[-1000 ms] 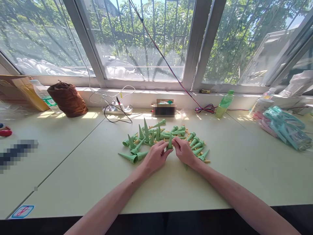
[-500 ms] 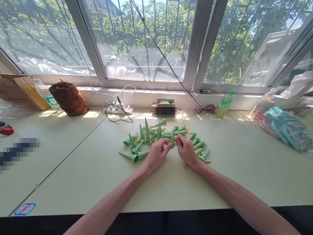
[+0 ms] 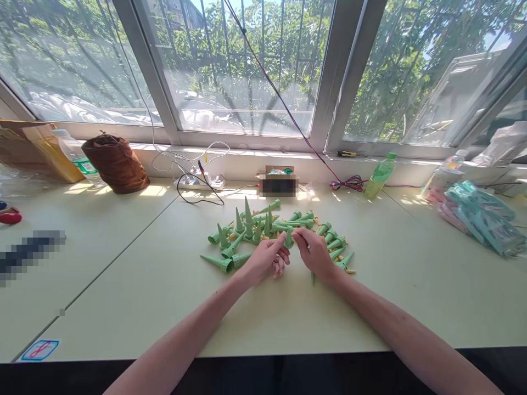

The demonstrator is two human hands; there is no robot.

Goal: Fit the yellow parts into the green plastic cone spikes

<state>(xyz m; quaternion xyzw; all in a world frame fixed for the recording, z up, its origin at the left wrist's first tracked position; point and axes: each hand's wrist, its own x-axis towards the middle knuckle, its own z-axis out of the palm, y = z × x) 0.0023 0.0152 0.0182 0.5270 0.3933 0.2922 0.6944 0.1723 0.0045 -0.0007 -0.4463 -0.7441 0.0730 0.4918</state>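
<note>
A green plastic cone (image 3: 289, 239) is between my two hands, close to the middle of the table. My left hand (image 3: 268, 258) holds it with the fingers curled beneath. My right hand (image 3: 313, 251) is closed in a pinch at the cone's right side; what lies between its fingertips is too small to make out. Behind and around both hands lie several more green cones, some upright, like the tall one (image 3: 248, 219), others on their sides, like the one at the left (image 3: 218, 263). Small tan pieces show among them.
Along the sill stand a brown bag (image 3: 116, 164), a power strip (image 3: 200, 182) with cables, a small box (image 3: 278, 185) and a green bottle (image 3: 379, 176). Plastic packets (image 3: 488, 214) lie at the right, a red object (image 3: 10, 216) at the far left.
My left hand has turned, with its fingers now curled lower under the cone. The held cone has tilted and looks shorter. My right hand has barely moved.
</note>
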